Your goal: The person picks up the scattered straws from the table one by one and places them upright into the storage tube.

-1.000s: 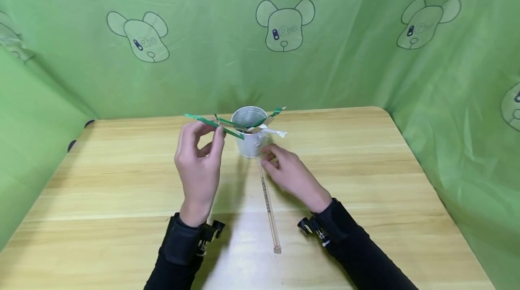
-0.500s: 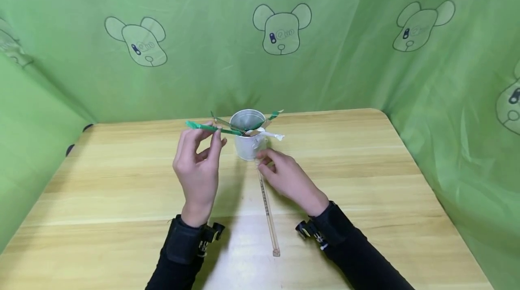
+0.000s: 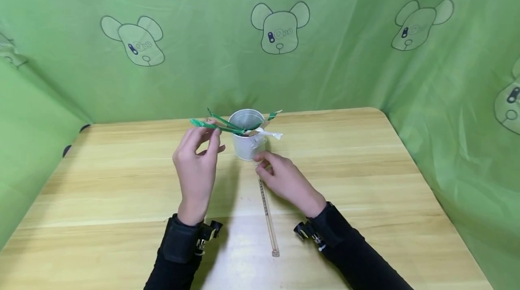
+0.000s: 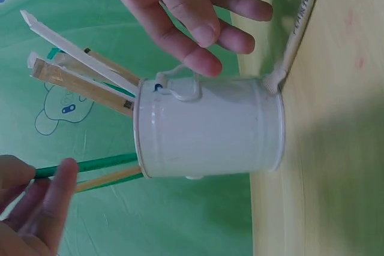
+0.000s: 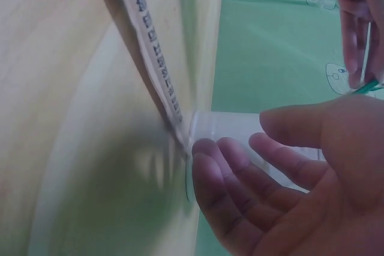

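My left hand (image 3: 197, 159) pinches a slim green straw (image 4: 108, 162) between thumb and fingertips. The straw's inner end is in the mouth of a small white metal bucket (image 3: 245, 149), and its outer end slants up to the left. My right hand (image 3: 287, 179) is beside the bucket's front right, fingers loosely bent and nothing in them, as the left wrist view shows. Just below it, a paper-wrapped straw (image 3: 268, 218) with printed lettering lies on the table, its far end at the bucket's base.
Several other straws lean in the bucket: another green one, a white one (image 4: 81, 51) and brown paper-wrapped ones (image 4: 81, 87). A small wire handle (image 4: 180, 91) sticks out of its side. Green curtains (image 3: 333, 78) stand behind and beside the wooden table (image 3: 365, 168).
My left hand has lowered the green straw's outer end and laid its inner end in the bucket's mouth. The right hand has shifted slightly left and down beside the bucket.
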The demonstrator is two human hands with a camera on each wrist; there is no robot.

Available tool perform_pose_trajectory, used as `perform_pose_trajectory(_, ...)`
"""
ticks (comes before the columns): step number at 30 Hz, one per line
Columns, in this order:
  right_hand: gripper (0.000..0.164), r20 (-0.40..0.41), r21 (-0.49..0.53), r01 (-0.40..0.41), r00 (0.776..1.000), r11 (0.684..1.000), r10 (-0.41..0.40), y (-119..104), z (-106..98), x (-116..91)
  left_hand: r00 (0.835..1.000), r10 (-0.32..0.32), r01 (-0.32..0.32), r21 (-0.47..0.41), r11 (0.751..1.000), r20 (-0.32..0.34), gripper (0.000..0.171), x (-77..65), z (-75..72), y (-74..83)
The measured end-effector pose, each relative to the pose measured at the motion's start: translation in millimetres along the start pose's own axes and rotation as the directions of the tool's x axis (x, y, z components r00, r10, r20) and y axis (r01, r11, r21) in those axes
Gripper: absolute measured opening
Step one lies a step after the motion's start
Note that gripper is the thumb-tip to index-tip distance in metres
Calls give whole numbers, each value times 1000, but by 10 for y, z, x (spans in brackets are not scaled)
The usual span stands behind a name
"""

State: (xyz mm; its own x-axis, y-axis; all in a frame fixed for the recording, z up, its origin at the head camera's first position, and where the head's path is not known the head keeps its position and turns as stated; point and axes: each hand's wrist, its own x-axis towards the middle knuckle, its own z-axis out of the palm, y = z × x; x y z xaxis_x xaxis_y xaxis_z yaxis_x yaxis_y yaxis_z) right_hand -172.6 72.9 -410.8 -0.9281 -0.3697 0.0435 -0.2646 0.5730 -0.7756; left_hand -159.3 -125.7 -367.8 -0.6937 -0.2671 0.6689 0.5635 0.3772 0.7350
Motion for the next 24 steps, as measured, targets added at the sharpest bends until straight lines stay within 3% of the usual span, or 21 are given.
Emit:
perform_pose_trajectory(6, 28, 14, -14, -4, 1000, 1000, 4, 3, 37, 7, 991, -78, 58, 176, 983, 109, 16, 27, 10, -85)
perform_pose_trajectory(10, 32, 46, -29, -28, 999, 999, 30, 24, 71, 3, 968, -163, 106, 276, 955, 189, 18, 33, 22, -138)
perform_pose_trajectory(12, 38, 69, -44, -41, 997, 998, 44, 26, 86, -9, 945, -231, 151, 316, 936, 233, 22, 25, 17, -155)
perform_pose_trajectory(15, 44, 98, -89, -45, 994, 995, 54, 35, 108, -34, 893, -336, 214, 375, 902, 299, 29, 7, -4, -162)
perform_pose_trajectory(19, 43, 89, -138, -19, 996, 990, 31, 46, 151, -63, 830, -418, 235, 447, 863, 371, 29, -19, -47, -175)
perform_pose_trajectory(24, 38, 32, -174, -27, 999, 984, 34, 34, 212, -87, 793, -450, 225, 490, 842, 411, 26, -31, -88, -195)
